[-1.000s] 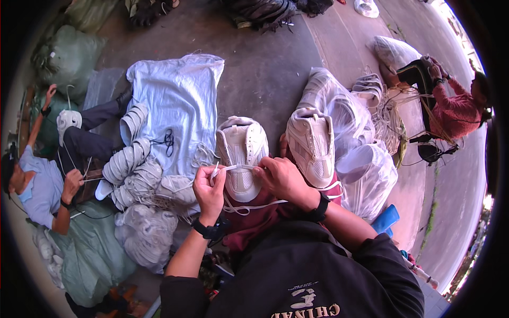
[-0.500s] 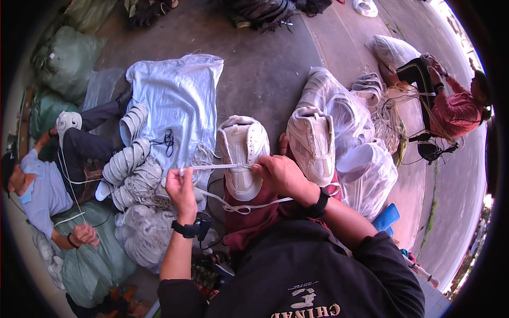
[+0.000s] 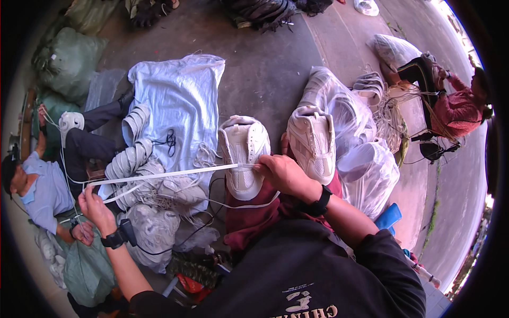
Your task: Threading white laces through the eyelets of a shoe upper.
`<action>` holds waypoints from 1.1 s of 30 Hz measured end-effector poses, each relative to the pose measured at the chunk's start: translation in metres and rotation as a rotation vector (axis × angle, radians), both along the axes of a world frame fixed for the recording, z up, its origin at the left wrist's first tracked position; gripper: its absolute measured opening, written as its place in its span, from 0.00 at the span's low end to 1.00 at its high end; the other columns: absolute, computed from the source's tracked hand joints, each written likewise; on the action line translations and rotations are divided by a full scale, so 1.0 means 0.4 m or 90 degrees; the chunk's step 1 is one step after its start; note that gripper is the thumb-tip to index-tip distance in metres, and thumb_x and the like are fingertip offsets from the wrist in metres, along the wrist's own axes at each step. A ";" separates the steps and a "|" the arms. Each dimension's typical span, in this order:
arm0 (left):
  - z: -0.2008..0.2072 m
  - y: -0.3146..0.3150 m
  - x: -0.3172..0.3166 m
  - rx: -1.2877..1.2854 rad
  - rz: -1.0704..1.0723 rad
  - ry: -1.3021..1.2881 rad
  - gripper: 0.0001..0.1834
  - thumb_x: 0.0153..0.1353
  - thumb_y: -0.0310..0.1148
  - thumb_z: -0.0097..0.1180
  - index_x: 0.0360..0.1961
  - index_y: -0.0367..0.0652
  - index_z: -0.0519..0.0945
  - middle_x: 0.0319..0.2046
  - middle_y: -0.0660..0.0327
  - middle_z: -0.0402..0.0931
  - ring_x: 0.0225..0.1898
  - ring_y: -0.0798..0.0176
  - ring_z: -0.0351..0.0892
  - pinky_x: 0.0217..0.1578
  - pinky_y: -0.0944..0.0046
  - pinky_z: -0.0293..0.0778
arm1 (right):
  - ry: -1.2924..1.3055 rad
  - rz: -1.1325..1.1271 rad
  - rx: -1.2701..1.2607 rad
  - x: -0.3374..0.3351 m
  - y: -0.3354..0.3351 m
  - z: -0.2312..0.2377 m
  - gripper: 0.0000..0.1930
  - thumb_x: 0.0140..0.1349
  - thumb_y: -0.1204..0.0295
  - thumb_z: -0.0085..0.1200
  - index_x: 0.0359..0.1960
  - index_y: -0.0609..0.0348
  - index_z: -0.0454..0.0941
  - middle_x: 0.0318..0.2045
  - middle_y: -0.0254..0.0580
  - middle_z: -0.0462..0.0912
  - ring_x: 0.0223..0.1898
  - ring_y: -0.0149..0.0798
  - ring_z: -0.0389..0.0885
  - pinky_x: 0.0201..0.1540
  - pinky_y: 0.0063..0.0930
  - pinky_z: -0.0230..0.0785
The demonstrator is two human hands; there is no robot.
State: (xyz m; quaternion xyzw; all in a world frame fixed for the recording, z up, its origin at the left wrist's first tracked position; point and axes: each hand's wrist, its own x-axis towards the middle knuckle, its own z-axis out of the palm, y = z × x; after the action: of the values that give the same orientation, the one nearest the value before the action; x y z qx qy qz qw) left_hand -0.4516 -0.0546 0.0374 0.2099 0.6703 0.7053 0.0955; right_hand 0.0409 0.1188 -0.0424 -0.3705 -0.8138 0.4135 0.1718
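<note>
The left hand (image 3: 95, 204) is out wide to the side, closed around the end of a white lace (image 3: 164, 174) drawn taut. The right hand (image 3: 281, 172) pinches that lace where it enters a white sneaker (image 3: 243, 153) resting on the person's lap. A second white sneaker (image 3: 313, 139) sits just beside it, with bagged shoes (image 3: 366, 169) further right.

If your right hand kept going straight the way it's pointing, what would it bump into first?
Probably the white sneaker on the lap: the right hand points left and already touches it where the white lace enters.
</note>
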 end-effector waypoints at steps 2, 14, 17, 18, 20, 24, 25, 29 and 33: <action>0.060 -0.036 -0.063 -0.012 0.027 -0.011 0.07 0.60 0.29 0.61 0.35 0.41 0.75 0.23 0.72 0.70 0.18 0.82 0.55 0.19 0.77 0.50 | -0.003 -0.001 -0.003 0.006 -0.001 0.005 0.12 0.65 0.65 0.50 0.31 0.62 0.76 0.22 0.55 0.79 0.28 0.58 0.80 0.33 0.50 0.71; 0.254 -0.152 -0.285 -0.084 0.285 0.062 0.11 0.55 0.32 0.64 0.34 0.39 0.76 0.18 0.72 0.64 0.15 0.79 0.56 0.16 0.75 0.50 | -0.017 0.001 -0.107 0.020 -0.001 0.038 0.15 0.65 0.63 0.50 0.28 0.63 0.77 0.21 0.51 0.80 0.28 0.55 0.81 0.34 0.46 0.72; 0.241 -0.149 -0.265 -0.081 0.256 0.056 0.10 0.55 0.32 0.64 0.34 0.40 0.77 0.17 0.73 0.62 0.15 0.79 0.55 0.16 0.75 0.49 | -0.024 0.017 -0.089 0.036 -0.004 0.051 0.14 0.64 0.63 0.53 0.29 0.63 0.77 0.23 0.52 0.81 0.30 0.55 0.81 0.36 0.47 0.71; 0.237 -0.157 -0.276 -0.088 0.224 0.049 0.10 0.56 0.33 0.65 0.34 0.41 0.77 0.16 0.74 0.59 0.14 0.79 0.54 0.15 0.75 0.49 | -0.008 0.031 -0.089 0.043 -0.005 0.056 0.13 0.63 0.64 0.54 0.30 0.63 0.77 0.24 0.52 0.81 0.32 0.55 0.81 0.37 0.47 0.71; 0.238 -0.124 -0.238 -0.107 0.205 0.037 0.10 0.57 0.34 0.65 0.34 0.41 0.77 0.16 0.74 0.59 0.14 0.80 0.53 0.15 0.75 0.48 | 0.044 0.026 -0.013 0.064 -0.010 0.063 0.12 0.62 0.66 0.55 0.32 0.64 0.76 0.24 0.50 0.80 0.30 0.53 0.80 0.35 0.46 0.71; 0.242 -0.117 -0.238 -0.114 0.156 0.010 0.10 0.58 0.34 0.64 0.34 0.41 0.78 0.17 0.72 0.62 0.14 0.80 0.54 0.13 0.76 0.48 | 0.142 -0.002 0.053 0.085 -0.030 0.069 0.10 0.62 0.68 0.56 0.35 0.64 0.75 0.24 0.48 0.79 0.29 0.49 0.79 0.33 0.40 0.70; 0.241 -0.113 -0.237 -0.115 0.155 0.011 0.10 0.58 0.34 0.64 0.34 0.41 0.78 0.17 0.72 0.62 0.14 0.80 0.54 0.13 0.76 0.48 | 0.142 -0.004 0.052 0.088 -0.032 0.079 0.10 0.62 0.68 0.56 0.35 0.64 0.75 0.24 0.48 0.79 0.29 0.49 0.79 0.33 0.40 0.70; 0.246 -0.097 -0.228 -0.096 0.147 -0.017 0.09 0.59 0.33 0.63 0.35 0.40 0.78 0.23 0.70 0.69 0.15 0.80 0.57 0.12 0.76 0.50 | 0.072 -0.019 -0.407 0.098 -0.026 0.123 0.12 0.65 0.67 0.54 0.33 0.66 0.75 0.23 0.46 0.77 0.27 0.45 0.78 0.32 0.35 0.70; 0.260 -0.071 -0.212 -0.084 0.149 -0.026 0.08 0.59 0.32 0.62 0.35 0.39 0.78 0.24 0.70 0.70 0.16 0.80 0.59 0.11 0.76 0.49 | 0.096 0.033 -0.387 0.114 -0.025 0.093 0.14 0.66 0.66 0.54 0.34 0.68 0.75 0.25 0.44 0.75 0.27 0.37 0.76 0.33 0.33 0.69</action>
State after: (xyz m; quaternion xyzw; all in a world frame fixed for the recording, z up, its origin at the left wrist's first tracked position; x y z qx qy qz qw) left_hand -0.5362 -0.0829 0.1413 0.1094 0.7331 0.6701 0.0398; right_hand 0.0866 0.1089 -0.0053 -0.3526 -0.6469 0.6683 0.1024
